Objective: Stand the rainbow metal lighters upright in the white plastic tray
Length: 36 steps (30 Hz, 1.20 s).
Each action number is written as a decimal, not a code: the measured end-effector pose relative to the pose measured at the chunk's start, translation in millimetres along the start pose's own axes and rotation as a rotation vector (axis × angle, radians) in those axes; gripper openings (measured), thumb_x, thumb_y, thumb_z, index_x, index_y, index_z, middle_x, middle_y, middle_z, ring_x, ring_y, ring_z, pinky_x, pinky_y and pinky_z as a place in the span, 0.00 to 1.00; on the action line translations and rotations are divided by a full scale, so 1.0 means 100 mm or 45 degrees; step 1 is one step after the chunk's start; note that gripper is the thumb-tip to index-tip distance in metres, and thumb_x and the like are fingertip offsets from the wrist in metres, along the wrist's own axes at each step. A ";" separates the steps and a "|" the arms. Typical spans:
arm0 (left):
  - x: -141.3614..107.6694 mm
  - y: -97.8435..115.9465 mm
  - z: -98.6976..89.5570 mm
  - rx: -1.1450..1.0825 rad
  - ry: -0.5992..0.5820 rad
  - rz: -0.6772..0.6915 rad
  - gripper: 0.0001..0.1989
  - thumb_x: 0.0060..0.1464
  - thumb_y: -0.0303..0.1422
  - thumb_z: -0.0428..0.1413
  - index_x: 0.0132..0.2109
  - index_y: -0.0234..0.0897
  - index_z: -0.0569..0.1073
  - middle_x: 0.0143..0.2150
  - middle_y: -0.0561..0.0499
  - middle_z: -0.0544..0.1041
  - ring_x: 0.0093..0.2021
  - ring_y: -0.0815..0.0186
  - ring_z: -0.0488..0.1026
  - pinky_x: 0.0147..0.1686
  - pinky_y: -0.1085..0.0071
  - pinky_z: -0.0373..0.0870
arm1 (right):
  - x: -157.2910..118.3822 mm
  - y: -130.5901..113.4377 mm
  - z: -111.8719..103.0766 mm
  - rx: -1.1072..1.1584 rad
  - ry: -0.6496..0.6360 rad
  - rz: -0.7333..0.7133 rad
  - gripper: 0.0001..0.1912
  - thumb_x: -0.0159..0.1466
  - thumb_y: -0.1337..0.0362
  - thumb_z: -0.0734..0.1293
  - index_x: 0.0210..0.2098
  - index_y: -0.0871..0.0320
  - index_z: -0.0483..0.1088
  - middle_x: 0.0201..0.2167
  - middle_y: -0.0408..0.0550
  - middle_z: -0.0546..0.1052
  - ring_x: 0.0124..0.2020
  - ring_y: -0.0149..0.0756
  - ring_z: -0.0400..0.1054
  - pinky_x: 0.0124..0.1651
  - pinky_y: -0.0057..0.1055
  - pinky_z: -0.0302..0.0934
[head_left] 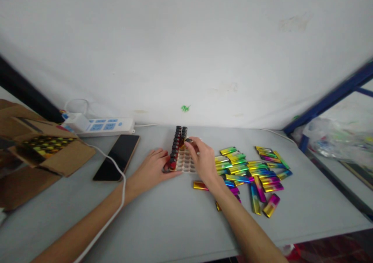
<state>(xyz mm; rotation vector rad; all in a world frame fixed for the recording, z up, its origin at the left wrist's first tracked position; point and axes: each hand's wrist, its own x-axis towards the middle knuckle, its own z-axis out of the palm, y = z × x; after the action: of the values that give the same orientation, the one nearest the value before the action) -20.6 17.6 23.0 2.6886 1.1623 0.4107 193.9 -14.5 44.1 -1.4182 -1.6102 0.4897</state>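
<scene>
A white tray (186,163) with rows of round holes lies on the table before me. Black-topped lighters stand upright in it, a full row (176,146) along the left side and a shorter row (184,132) beside it at the back. My right hand (202,158) pinches a lighter (189,140) by its black top, at the near end of the shorter row; its lower part is mostly hidden. My left hand (155,164) holds the tray's near left corner, thumb along the front edge. Loose shiny lighters (237,160) in rainbow colours lie to the right.
At the left lie a black phone (118,158), a white power strip (107,126) and an open cardboard box (77,156) with lighters inside. A white cable (124,189) crosses above my left forearm. Plastic bags (329,134) sit beyond the blue frame (329,98) at right.
</scene>
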 end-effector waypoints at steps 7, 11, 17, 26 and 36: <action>0.00 -0.01 0.01 0.032 -0.031 -0.002 0.27 0.61 0.58 0.61 0.29 0.41 0.71 0.36 0.46 0.77 0.43 0.51 0.74 0.47 0.57 0.67 | 0.08 -0.02 -0.08 -0.318 -0.212 -0.076 0.11 0.78 0.64 0.64 0.54 0.58 0.76 0.48 0.55 0.83 0.49 0.43 0.78 0.52 0.33 0.68; 0.00 -0.03 0.02 0.004 -0.021 0.014 0.26 0.61 0.58 0.61 0.30 0.41 0.73 0.37 0.46 0.78 0.44 0.51 0.74 0.48 0.57 0.68 | 0.13 -0.16 -0.12 -0.595 -0.312 -0.068 0.12 0.79 0.60 0.63 0.55 0.58 0.75 0.49 0.57 0.81 0.50 0.45 0.78 0.51 0.35 0.68; 0.01 -0.07 0.05 -0.028 0.031 0.023 0.25 0.62 0.59 0.59 0.31 0.41 0.74 0.36 0.46 0.79 0.42 0.51 0.74 0.47 0.56 0.68 | 0.11 -0.27 -0.02 -0.845 -0.307 0.028 0.20 0.82 0.55 0.55 0.58 0.57 0.72 0.48 0.61 0.81 0.48 0.48 0.78 0.49 0.40 0.69; 0.04 -0.05 0.01 -0.029 0.054 0.007 0.27 0.61 0.59 0.58 0.27 0.43 0.71 0.34 0.47 0.79 0.41 0.52 0.74 0.47 0.56 0.70 | -0.02 -0.16 -0.17 -0.938 -0.333 -0.059 0.21 0.82 0.53 0.55 0.54 0.58 0.76 0.51 0.58 0.80 0.53 0.48 0.76 0.54 0.41 0.67; 0.08 -0.06 -0.02 -0.006 0.078 0.024 0.30 0.59 0.63 0.55 0.24 0.44 0.72 0.30 0.47 0.77 0.37 0.52 0.74 0.43 0.56 0.72 | -0.05 0.39 -1.35 -0.539 -0.084 -0.078 0.12 0.78 0.62 0.65 0.52 0.56 0.80 0.43 0.51 0.82 0.44 0.39 0.76 0.53 0.35 0.66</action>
<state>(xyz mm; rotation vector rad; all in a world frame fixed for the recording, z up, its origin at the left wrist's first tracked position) -20.5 27.7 24.8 2.7030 1.1515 0.5014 326.2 -44.5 80.4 -1.6663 -1.8810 0.1639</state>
